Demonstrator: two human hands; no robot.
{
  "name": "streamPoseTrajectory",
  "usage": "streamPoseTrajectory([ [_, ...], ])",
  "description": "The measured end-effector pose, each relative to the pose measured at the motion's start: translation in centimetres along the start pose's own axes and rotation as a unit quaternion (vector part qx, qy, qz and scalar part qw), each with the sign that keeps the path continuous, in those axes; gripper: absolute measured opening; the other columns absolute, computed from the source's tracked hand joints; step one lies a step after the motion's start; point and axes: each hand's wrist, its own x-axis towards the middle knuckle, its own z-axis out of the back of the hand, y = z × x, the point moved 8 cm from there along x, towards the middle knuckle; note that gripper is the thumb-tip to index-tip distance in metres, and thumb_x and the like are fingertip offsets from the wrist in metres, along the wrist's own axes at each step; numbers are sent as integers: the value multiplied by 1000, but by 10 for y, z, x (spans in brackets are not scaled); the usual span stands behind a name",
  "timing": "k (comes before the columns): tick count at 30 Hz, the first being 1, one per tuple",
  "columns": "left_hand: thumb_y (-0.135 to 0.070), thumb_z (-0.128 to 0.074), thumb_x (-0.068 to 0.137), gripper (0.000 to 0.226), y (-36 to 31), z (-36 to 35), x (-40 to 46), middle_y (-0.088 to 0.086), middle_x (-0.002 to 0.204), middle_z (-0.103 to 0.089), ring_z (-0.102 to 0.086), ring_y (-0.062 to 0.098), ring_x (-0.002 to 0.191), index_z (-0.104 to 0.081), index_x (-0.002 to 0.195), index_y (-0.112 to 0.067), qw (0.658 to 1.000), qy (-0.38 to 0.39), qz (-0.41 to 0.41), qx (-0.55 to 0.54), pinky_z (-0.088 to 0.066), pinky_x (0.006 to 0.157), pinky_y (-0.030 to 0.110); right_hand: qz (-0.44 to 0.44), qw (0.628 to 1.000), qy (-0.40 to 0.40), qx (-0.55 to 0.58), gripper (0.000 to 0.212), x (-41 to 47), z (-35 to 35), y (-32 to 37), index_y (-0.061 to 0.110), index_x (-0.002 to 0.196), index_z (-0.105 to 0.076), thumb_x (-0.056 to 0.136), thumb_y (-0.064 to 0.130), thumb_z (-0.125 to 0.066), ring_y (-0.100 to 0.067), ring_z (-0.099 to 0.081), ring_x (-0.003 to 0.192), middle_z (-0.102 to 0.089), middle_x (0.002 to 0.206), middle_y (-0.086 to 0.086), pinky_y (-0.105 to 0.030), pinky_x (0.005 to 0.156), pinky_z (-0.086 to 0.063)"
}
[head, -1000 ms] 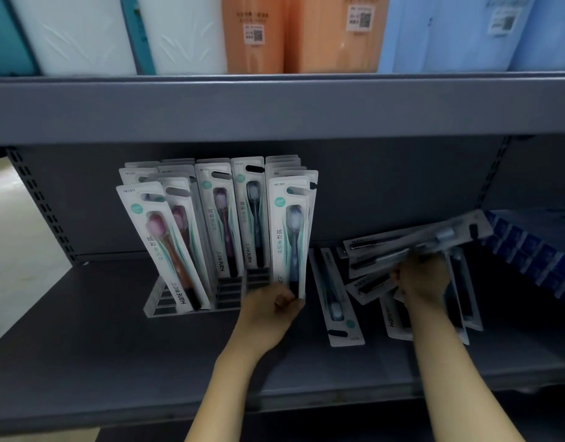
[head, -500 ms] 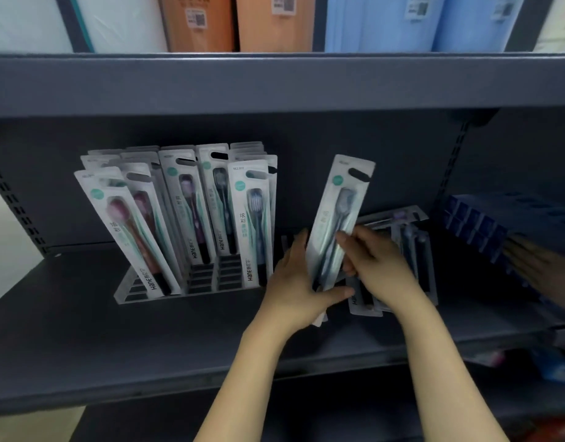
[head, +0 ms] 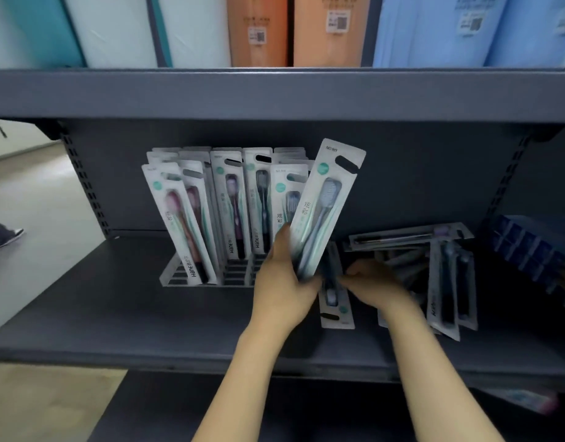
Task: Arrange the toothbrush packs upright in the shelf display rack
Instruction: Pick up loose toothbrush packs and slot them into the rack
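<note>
Left hand (head: 282,283), at lower centre of the frame, grips the bottom end of one toothbrush pack (head: 325,212), thumb on its left edge and fingers curled behind it; the pack stands nearly upright, leaning to the right, just to the right of the display rack (head: 179,275). Right hand (head: 375,283), just to the right of it, reaches with blurred fingers toward a pack lying flat (head: 335,301) on the grey shelf (head: 115,314); whether it grasps anything cannot be told.

Beyond the right hand, at centre right, a loose pile of packs (head: 447,275) lies flat on the shelf, overlapping at different angles. In the rack, left of centre, rows of upright packs (head: 230,205) stand tilted back in its slots. A blue patterned box (head: 529,247) sits at the right edge.

Farther up, across the top of the frame, the upper shelf carries tall teal, white, orange and blue packages (head: 325,30). At the far left edge, a person's shoe (head: 7,236) shows on the pale floor.
</note>
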Motion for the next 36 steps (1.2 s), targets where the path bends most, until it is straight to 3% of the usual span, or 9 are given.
streamPoseTrajectory([
  [2, -8, -67, 77, 84, 4, 8, 1, -4, 113, -61, -63, 17, 94, -24, 145, -31, 1000, -16, 6, 8, -54, 78, 33, -8, 999, 15, -30, 28, 3, -28, 9, 6, 88, -60, 91, 33, -53, -21, -58, 71, -59, 77, -8, -23, 49, -34],
  [5, -8, -67, 76, 81, 10, 20, 2, 0, 116, -61, -63, 18, 95, -26, 143, -30, 999, -37, 0, 23, -52, 74, 26, -20, 995, -25, -94, 37, 7, -54, 15, 4, 122, -48, 94, 28, -52, -31, -49, 116, -49, 126, -17, -31, 81, -45],
  [7, -10, -69, 76, 81, 15, 27, -1, -1, 118, -61, -63, 18, 98, -27, 143, -28, 999, -45, 3, 24, -51, 76, 25, -33, 989, -72, -126, 37, 9, -55, 13, 5, 128, -47, 95, 21, -49, -33, -38, 126, -43, 134, -17, -36, 97, -40],
  [12, -11, -69, 78, 81, 30, 39, -5, -5, 124, -60, -62, 13, 103, -26, 145, -27, 998, -55, 16, 16, -51, 85, 23, 13, 987, -119, -105, 22, 13, -48, 13, 13, 99, -64, 93, 12, -43, -28, -56, 103, -66, 103, -12, -32, 90, -44],
  [17, -11, -69, 78, 83, 39, 47, -4, -5, 131, -56, -58, 15, 114, -24, 146, -26, 997, -70, 18, 14, -50, 94, 34, -67, 983, -146, -94, 40, 6, -43, 4, 16, 132, -41, 95, 29, -48, -36, -49, 114, -41, 132, -19, -39, 83, -47],
  [26, -4, -67, 78, 79, 41, 50, 2, -6, 127, -57, -57, 15, 116, -26, 143, -23, 995, -84, 25, -44, -48, 99, 38, -9, 991, -129, -40, 30, -9, -20, 24, 18, 118, -49, 100, 33, -29, -31, -58, 100, -62, 112, -13, -31, 70, -39],
  [30, 10, -53, 76, 78, 36, 43, 2, -7, 133, -50, -48, 5, 121, -31, 141, -26, 996, -41, 18, -72, -38, 105, 17, -14, 978, -166, 123, 32, -18, 11, 29, 19, 115, -59, 100, 24, -32, -30, -54, 110, -58, 124, -11, -31, 82, -38],
  [32, 12, -51, 78, 81, 28, 39, 0, -10, 135, -46, -44, -3, 121, -30, 137, -39, 997, -13, 6, -75, -29, 98, 1, -25, 952, -191, 238, 26, -27, 26, 26, 27, 96, -64, 94, 29, -39, -30, -58, 99, -63, 109, -10, -35, 85, -44],
  [36, 4, -64, 80, 72, 9, 30, -3, -14, 116, -57, -55, -11, 102, -36, 117, -50, 990, 36, -18, -134, -41, 81, 2, -36, 913, -216, 344, 20, -52, 49, 31, 22, 69, -60, 81, 33, -47, -27, -60, 76, -63, 76, -9, -41, 70, -48],
])
